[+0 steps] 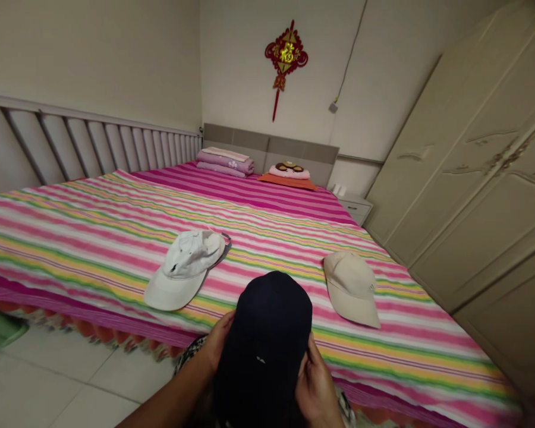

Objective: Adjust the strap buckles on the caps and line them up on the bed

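Bedroom: pale wardrobe along the right, grey headboard at the far end, red hanging ornament on the wall above it.
Striped bedspread: from my remote seat I see it laid over the near part of the bed.
Dark cap: held low in the middle, by the bed's near edge; I cannot tell whether its underside touches the bedspread.
Left hand: closed on the dark cap's left side, partly hidden behind it.
Right hand: gripping the opposite side, fingers curled against the edge.
Long axis: the dark cap's runs away from me, rounded crown toward the bed; its lower end is too dark for me to make out the brim.
White cap: ahead and left, nearer the left hand, brim toward the near left.
Beige cap: ahead and right, nearer the right hand, brim toward the near right.
Gap: in my view the dark crown shows between these two, apart from both.
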`<state>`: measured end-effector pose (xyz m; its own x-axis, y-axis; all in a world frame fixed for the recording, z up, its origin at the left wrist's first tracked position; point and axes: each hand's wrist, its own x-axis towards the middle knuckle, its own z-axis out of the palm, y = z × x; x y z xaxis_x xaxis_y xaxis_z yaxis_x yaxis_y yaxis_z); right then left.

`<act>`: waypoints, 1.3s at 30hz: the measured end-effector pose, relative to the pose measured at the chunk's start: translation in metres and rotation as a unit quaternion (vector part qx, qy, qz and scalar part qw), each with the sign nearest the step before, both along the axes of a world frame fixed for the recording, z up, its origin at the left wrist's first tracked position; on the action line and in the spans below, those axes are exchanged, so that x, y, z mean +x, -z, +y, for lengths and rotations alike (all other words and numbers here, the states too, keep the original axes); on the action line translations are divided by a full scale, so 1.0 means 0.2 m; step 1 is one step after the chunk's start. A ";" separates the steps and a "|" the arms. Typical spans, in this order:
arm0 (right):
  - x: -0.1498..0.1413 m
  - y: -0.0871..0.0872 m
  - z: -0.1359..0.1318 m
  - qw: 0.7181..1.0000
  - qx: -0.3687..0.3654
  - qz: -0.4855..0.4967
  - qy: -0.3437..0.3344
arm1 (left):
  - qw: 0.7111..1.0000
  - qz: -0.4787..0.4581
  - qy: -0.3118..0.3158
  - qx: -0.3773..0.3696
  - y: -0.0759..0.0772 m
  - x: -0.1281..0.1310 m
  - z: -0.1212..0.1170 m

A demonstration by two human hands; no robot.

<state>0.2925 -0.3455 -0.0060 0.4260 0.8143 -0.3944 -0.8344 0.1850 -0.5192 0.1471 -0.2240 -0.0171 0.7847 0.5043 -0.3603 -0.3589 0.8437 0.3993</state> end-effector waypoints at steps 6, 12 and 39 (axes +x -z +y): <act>0.07 -0.06 0.01 0.998 -0.025 0.056 -0.002 | 0.995 -0.051 0.087 -0.009 -0.04 0.01 0.01; 0.18 -0.07 0.03 0.999 -0.019 0.033 -0.017 | 0.997 -0.028 0.007 0.071 -0.08 0.05 -0.02; 0.34 0.05 0.08 0.976 -0.110 -0.184 0.025 | 0.992 -0.058 -0.068 0.093 -0.06 0.69 0.44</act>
